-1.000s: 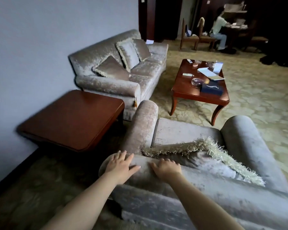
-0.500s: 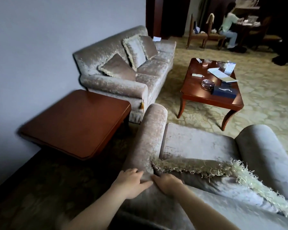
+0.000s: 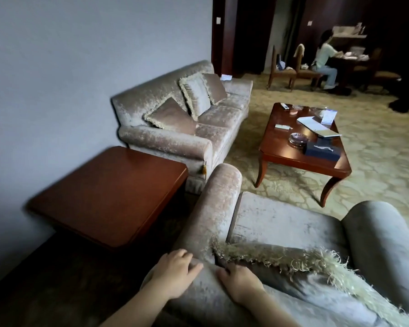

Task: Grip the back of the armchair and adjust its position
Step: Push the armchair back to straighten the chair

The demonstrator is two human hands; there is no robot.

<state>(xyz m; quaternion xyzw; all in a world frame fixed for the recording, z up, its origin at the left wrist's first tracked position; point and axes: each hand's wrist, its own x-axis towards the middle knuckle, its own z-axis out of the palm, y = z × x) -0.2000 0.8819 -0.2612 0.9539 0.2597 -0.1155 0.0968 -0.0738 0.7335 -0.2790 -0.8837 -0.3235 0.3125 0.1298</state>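
A grey velvet armchair fills the lower right, seen from behind its back. My left hand lies curled over the left end of the backrest top, where it meets the left armrest. My right hand grips the backrest top just to the right of it, fingers hooked over the front edge. A fringed cushion leans against the inside of the backrest, beside my right hand.
A dark wooden side table stands close to the armchair's left armrest, by the wall. A matching sofa is beyond it. A coffee table with papers and a box sits ahead. A person sits at a far desk.
The view has shifted forward and down, so the armchair sits lower in the frame. Both hands have stayed on the left end of the backrest and closed tighter on it.
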